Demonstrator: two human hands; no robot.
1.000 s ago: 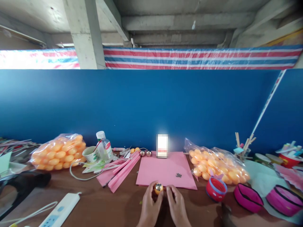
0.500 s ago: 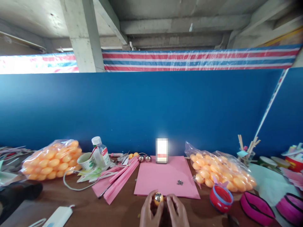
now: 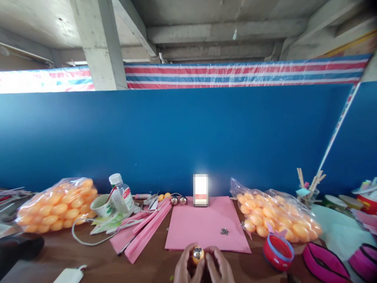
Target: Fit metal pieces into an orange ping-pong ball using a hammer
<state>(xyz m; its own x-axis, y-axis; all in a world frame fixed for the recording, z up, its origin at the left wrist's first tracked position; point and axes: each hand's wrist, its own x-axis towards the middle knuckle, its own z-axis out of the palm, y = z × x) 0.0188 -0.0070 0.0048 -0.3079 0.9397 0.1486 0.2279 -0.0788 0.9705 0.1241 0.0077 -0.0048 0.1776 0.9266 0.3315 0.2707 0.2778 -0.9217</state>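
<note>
At the bottom middle, my left hand is closed around a small orange ball with a shiny, mirror-like face. My right hand is right beside it, fingers bent and pressed together against or very near the ball's right side. Whether something small is in those fingers is hidden. Just beyond both hands lies a pink sheet with a little heap of small dark metallic pieces on its right part. Two shiny silver balls rest by the sheet's far left corner.
Bags of orange balls stand at left and right. Pink strips, a cup and a bottle lie left. A phone-like device stands on the sheet. A red ring-shaped item and magenta bands are right.
My right hand has moved slightly left, closer to the ball in my left hand. The view has shifted a little; the things on the table stay put.
</note>
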